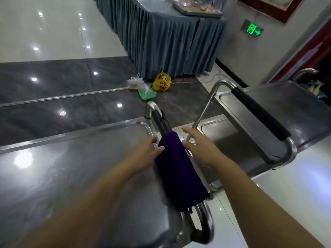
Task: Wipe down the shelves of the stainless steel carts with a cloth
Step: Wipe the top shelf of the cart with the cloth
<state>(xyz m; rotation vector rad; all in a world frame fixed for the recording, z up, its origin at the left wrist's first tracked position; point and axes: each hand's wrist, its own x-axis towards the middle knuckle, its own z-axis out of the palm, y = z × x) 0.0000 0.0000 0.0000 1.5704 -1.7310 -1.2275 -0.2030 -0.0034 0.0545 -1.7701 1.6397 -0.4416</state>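
Note:
A dark purple cloth point(176, 169) hangs draped over the push handle of the near stainless steel cart point(62, 176), whose top shelf fills the lower left. My left hand point(146, 151) reaches over that shelf with straight fingers, its fingertips at the cloth's left edge. My right hand point(197, 144) is spread open just right of the cloth, thumb tip close to it. A second steel cart point(295, 111) stands to the right, with a black-padded handle point(259, 113) and a lower shelf point(229, 140) showing.
A table with a pleated blue-grey skirt point(161, 42) stands ahead. On the dark floor in front of it lie a yellow bag point(161, 83), a green bag point(146, 93) and a clear bag point(134, 83). A cable runs along the floor. A wall with a green exit sign point(252, 29) is at right.

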